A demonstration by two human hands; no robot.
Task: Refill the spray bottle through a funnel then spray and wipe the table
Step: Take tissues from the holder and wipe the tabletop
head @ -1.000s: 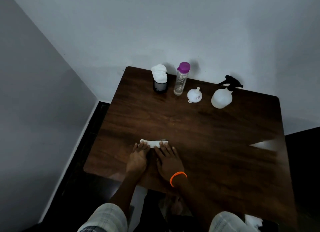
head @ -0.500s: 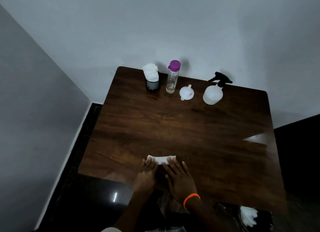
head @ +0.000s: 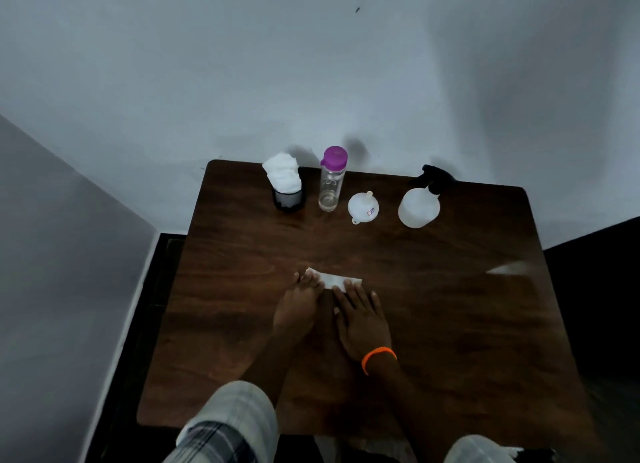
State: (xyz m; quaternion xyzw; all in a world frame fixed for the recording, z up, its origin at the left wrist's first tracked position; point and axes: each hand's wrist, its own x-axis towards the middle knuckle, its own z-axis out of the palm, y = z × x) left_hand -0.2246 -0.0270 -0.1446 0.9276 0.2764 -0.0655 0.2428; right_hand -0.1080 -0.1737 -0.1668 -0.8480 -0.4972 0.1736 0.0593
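Observation:
A folded white tissue (head: 333,279) lies flat on the dark wooden table (head: 433,306). My left hand (head: 297,306) and my right hand (head: 360,319), which wears an orange wristband, press on it side by side with straight fingers. Along the far edge stand a clear water bottle (head: 330,182) with a purple cap, a white funnel (head: 363,206) lying on the table, and a white spray bottle (head: 419,203) with a black trigger head.
A black mesh cup stuffed with white tissues (head: 285,185) stands at the far left of the row. White walls close in behind and to the left. The table's right half shows a pale glare patch (head: 509,268). Dark floor surrounds the table.
Both hands and the tissue have slid forward toward the table's middle. The hands stay flat on the tissue. The camera view has shifted.

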